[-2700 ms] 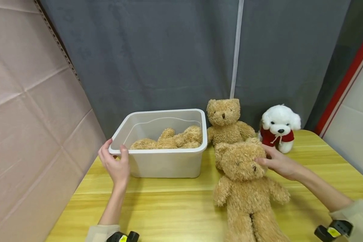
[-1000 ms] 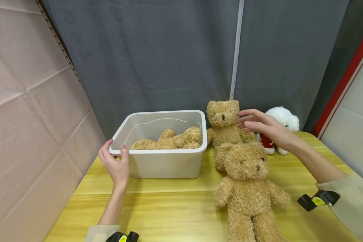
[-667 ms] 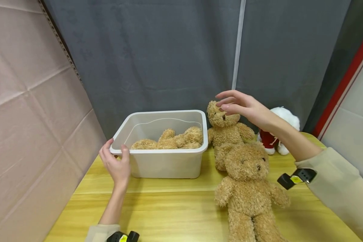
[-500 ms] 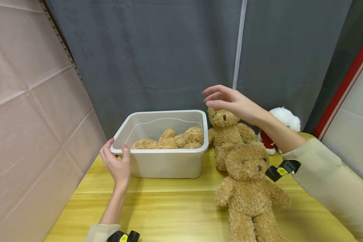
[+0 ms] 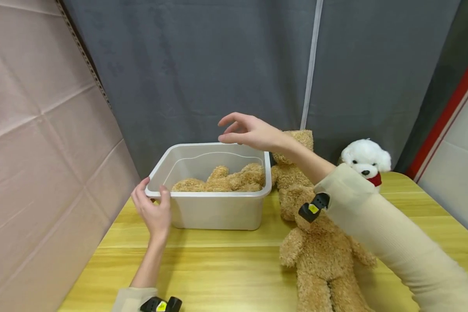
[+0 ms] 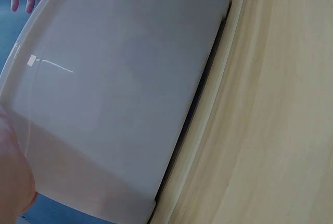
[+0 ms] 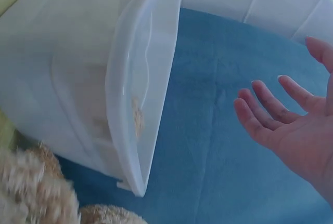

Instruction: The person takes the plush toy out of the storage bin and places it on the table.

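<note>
My left hand grips the front left corner of a light grey plastic storage bin, its thumb at the rim. In the left wrist view part of that hand shows beside the bin's wall. My right hand hovers over the bin's back right rim, fingers loosely bent and holding nothing. The right wrist view shows the same hand with spread fingers, apart from the bin. Inside the bin lies a brown teddy bear, its lower side hidden by the front wall.
Right of the bin, one teddy bear sits in front of another teddy bear; my right arm partly covers both. A white toy dog in red sits at the back right. A grey curtain hangs behind the wooden table.
My right hand has left the front teddy bear's head, risen and moved left past the rear bear to above the bin. My left hand has stayed at the bin's corner.
</note>
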